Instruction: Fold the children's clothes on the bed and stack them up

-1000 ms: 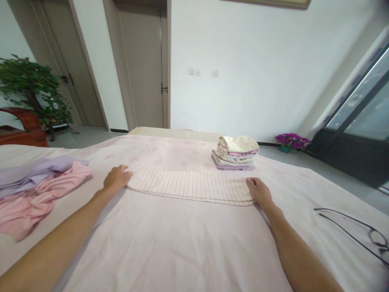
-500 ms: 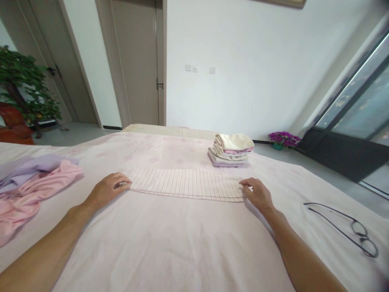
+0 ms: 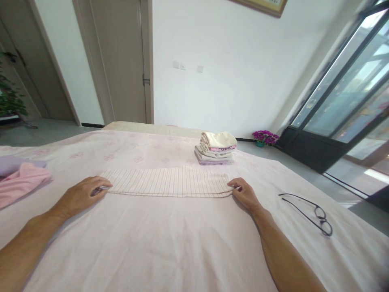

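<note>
Pale pink sheet (image 3: pixel 170 239) fills most of the lower frame, with a white wall (image 3: pixel 219 97) up top. On the head cam I've got the striped cloth (image 3: pixel 170 182) lying flat in a long strip, around mid-frame. My left hand (image 3: pixel 82 196) has its left end pinched between thumb and fingers, and my right hand (image 3: pixel 245 195) is gripping the right end the same way. Folded stack (image 3: pixel 218 148) sits just beyond it, right of centre. Glasses (image 3: pixel 319 212) lie lower right, pink garment (image 3: pixel 24 181) at the left edge.
</note>
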Tool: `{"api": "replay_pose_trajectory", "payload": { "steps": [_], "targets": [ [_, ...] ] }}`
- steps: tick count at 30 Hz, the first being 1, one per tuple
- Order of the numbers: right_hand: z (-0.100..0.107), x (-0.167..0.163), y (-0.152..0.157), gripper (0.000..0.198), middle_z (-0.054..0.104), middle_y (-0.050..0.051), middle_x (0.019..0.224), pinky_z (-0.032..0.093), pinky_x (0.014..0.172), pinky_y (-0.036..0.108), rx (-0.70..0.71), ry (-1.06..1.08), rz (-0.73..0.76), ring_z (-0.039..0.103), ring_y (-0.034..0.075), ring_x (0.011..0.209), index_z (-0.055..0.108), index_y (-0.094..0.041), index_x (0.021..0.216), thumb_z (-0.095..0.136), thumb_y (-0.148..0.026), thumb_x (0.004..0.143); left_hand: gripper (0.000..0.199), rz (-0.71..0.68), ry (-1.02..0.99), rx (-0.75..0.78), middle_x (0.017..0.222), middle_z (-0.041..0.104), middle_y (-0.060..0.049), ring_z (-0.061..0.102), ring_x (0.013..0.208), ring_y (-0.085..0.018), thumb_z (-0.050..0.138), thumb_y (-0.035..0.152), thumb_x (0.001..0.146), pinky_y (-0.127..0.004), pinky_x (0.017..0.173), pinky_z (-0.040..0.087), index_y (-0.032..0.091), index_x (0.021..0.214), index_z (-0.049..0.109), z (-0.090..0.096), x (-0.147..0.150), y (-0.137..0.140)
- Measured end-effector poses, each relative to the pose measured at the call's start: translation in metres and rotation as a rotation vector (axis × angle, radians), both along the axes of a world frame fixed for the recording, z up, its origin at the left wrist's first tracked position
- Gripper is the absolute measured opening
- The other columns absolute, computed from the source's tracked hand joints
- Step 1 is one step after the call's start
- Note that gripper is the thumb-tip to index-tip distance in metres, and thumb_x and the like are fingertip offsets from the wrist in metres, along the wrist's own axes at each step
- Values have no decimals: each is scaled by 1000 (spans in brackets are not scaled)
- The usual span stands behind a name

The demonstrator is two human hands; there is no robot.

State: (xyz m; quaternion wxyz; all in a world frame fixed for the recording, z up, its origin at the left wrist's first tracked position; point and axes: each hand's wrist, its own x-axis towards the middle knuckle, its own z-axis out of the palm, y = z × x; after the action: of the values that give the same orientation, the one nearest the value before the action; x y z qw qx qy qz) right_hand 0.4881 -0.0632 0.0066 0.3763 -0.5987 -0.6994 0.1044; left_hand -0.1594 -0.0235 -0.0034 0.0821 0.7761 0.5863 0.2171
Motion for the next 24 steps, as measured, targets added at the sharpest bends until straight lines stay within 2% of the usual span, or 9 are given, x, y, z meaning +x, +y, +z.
{"api": "replay_pose_trajectory", "payload": {
  "steps": [4, 8, 18, 24],
  "targets": [
    [4, 0, -2, 29, 65, 6, 103, 49, 75, 32, -13, -21, 18, 61, 21, 90, 72, -22, 93, 55, -21, 70, 40, 2, 55, 31, 119, 69, -1, 55, 118, -23, 50, 54, 81, -32, 108, 35, 27, 102, 70, -1, -1, -1],
    [9, -6, -5, 22, 65, 5, 105, 48, 83, 33, -9, -136, 37, 61, 22, 97, 74, -25, 89, 58, -23, 74, 38, -21, 82, 96, 115, 70, -1, 59, 113, -22, 46, 51, 86, -31, 105, 38, 26, 101, 70, -2, 1, -3],
    [16, -14, -10, 19, 67, 3, 104, 47, 88, 36, 81, -363, 52, 60, 22, 95, 74, -27, 86, 57, -20, 78, 34, -64, 121, 124, 117, 68, -3, 58, 114, -22, 47, 46, 88, -31, 104, 39, 25, 104, 69, -4, -4, 0],
    [19, -17, -11, 15, 69, 4, 97, 46, 86, 36, 186, -333, 93, 59, 22, 91, 69, -24, 81, 57, -16, 77, 32, -36, 95, 140, 113, 69, -2, 60, 108, -21, 45, 44, 88, -31, 102, 40, 23, 99, 67, -6, -2, 1]
  ]
}}
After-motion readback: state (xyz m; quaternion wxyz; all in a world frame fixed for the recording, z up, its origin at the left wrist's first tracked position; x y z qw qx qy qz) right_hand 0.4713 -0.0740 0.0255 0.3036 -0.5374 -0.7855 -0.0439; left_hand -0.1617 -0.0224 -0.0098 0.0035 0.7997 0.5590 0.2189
